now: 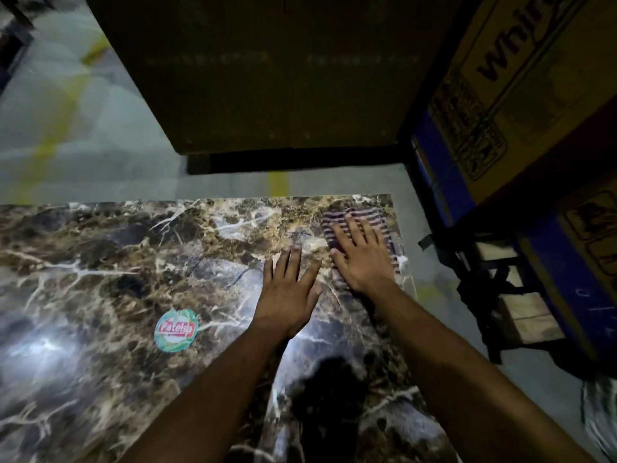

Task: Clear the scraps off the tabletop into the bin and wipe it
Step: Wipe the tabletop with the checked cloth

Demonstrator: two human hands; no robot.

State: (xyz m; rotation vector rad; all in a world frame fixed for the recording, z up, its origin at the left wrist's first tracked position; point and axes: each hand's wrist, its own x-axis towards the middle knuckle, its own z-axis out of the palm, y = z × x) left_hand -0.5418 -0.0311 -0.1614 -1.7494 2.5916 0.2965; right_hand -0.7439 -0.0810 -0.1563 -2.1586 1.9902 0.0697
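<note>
The tabletop (100,262) looks like polished marble-patterned stone or laminate, brown with pale veins, glossy enough to mirror the lights. A striped woven cloth (359,217) lies on it, soft and matt. The round sticker (176,330) has a slight sheen. The boxes (521,81) beside are matt printed cardboard

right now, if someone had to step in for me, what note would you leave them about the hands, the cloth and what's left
Right hand: flat, fingers spread, pressing the striped cloth onto the tabletop at its far right corner.
Left hand: flat on the bare marble-pattern surface just left of the cloth, holding nothing.
Done: no scraps visible on the part of the top in view; wiping is under way.
Left: wipe the rest, including around the round sticker. No bin is in view, so I cannot confirm the scraps went in.
</note>
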